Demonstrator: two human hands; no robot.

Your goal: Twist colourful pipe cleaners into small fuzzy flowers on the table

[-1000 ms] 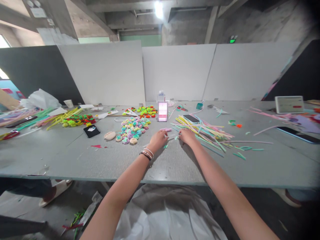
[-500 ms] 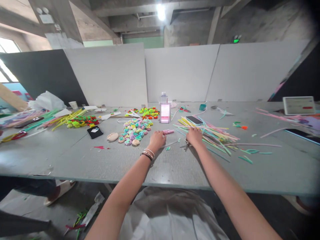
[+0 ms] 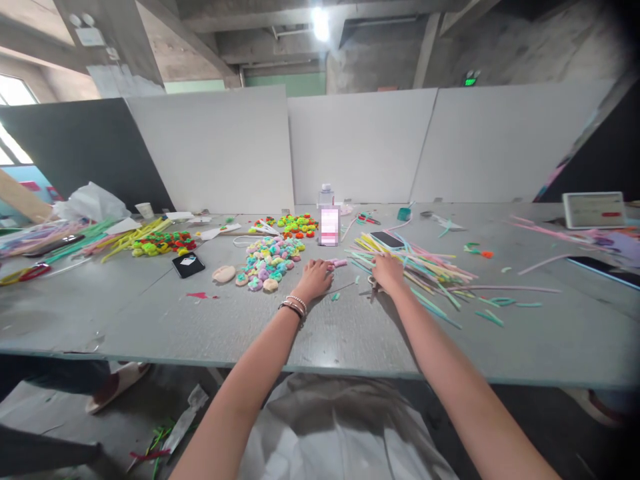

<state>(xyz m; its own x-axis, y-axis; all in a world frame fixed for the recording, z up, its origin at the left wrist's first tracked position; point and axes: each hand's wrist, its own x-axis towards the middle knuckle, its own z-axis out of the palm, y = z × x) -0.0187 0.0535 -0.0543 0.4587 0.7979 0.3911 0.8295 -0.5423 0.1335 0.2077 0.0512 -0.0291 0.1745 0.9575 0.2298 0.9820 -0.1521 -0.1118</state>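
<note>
My left hand (image 3: 315, 279) lies palm down on the table, fingers a little apart and the fingertips at a few short pink-purple fuzzy stem pieces (image 3: 339, 263). A thin stem (image 3: 341, 288) lies just right of its wrist. My right hand (image 3: 389, 271) is curled at the left end of a loose heap of pastel pipe cleaners (image 3: 430, 261). Under its fingers shows part of what looks like a pair of scissors (image 3: 369, 292), mostly covered by the hand. Small green cut bits (image 3: 335, 297) lie between the hands.
Left of my hands is a pile of pastel fuzzy pieces (image 3: 273, 259), with red and yellow-green ones (image 3: 297, 225) behind. A bottle (image 3: 327, 197) stands at the back. A phone (image 3: 387, 239) rests on the pipe cleaners; a black square item (image 3: 189, 265) lies left.
My left hand has flattened slightly, its fingers spreading a little beside the pink-purple pieces. My right hand stays almost in place. The whole view has shifted slightly.
</note>
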